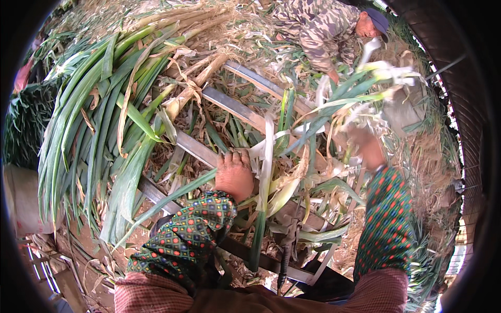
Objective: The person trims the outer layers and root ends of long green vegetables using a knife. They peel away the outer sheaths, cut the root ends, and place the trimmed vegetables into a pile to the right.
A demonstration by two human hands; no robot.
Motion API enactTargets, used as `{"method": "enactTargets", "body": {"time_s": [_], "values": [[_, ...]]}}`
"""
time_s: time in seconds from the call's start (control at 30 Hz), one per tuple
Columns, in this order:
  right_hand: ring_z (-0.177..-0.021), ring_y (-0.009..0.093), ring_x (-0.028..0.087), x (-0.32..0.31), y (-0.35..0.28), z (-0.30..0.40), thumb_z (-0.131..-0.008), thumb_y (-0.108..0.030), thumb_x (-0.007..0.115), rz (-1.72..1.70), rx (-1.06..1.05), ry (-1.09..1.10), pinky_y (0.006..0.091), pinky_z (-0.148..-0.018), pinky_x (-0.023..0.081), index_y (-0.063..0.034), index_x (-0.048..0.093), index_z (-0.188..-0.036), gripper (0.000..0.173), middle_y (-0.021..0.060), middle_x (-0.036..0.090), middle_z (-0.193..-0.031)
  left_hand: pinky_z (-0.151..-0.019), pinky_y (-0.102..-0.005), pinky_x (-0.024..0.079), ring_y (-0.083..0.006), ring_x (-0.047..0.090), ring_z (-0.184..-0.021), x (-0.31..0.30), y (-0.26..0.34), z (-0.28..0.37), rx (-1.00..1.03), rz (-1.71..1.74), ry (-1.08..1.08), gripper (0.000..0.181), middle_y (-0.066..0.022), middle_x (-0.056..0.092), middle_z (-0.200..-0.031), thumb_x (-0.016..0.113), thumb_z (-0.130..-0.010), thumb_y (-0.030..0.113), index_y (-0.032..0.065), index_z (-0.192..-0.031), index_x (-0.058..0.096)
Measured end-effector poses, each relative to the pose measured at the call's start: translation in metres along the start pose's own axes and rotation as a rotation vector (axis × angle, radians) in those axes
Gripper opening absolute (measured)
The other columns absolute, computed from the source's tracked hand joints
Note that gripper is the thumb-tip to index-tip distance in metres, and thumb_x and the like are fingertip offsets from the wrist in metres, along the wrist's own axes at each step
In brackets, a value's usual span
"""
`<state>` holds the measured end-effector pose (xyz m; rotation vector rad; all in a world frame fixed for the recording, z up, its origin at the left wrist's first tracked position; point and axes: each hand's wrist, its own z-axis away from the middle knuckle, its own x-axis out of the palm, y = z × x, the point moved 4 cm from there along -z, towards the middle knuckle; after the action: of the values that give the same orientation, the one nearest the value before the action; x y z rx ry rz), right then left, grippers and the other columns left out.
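Observation:
My left hand [234,172] rests with curled fingers on a metal rail [195,148] of a slatted frame. A long green leaf [176,194] runs out beside it toward the lower left. Whether the fingers grip anything is hidden. My right hand [366,146] is blurred, right of the frame. Beyond it, a blurred bunch of green and white leaves [352,92] is in the air, and I cannot tell if the hand touches it. Peeled leaf sheaths [287,191] drape over the frame between my hands. Untrimmed leeks or large green onions [105,117] are heaped across the rails at left.
A person in camouflage clothing [321,29] bends down at the far side, among peelings. Leaf litter [250,35] covers the ground. A dark hose-like rod [285,250] stands upright near my lap. A pale sack [27,199] is at far left. A dark curved wall [465,98] borders the right.

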<state>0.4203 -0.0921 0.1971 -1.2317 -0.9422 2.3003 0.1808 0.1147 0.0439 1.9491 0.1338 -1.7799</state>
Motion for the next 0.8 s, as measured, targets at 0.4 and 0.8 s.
{"method": "enactTargets", "body": {"time_s": [0.4, 0.8], "values": [[-0.04, 0.007, 0.038, 0.206, 0.028, 0.046, -0.094, -0.033, 0.062, -0.51, 0.166, -0.452, 0.0223, -0.035, 0.023, -0.0084, 0.06, -0.108, 0.028, -0.0015, 0.055, -0.069, -0.087, -0.0416, 0.05, -0.0409, 0.062, -0.1, -0.01, 0.01, -0.004, 0.007, 0.971, -0.27, 0.032, -0.0266, 0.066, -0.1, 0.062, -0.078, 0.015, -0.0047, -0.103, 0.059], [-0.111, 0.03, 0.058, -0.103, -0.068, -0.048, -0.09, -0.031, 0.068, -1.442, -0.367, 0.501, 0.037, -0.095, 0.053, 0.0003, 0.051, -0.124, 0.049, 0.0185, 0.056, -0.121, -0.095, -0.048, 0.038, -0.0396, 0.046, -0.111, -0.056, 0.003, 0.003, -0.154, 0.66, 0.367, 0.037, -0.0204, 0.053, -0.114, 0.064, -0.078, 0.012, 0.0039, -0.113, 0.056]]}}
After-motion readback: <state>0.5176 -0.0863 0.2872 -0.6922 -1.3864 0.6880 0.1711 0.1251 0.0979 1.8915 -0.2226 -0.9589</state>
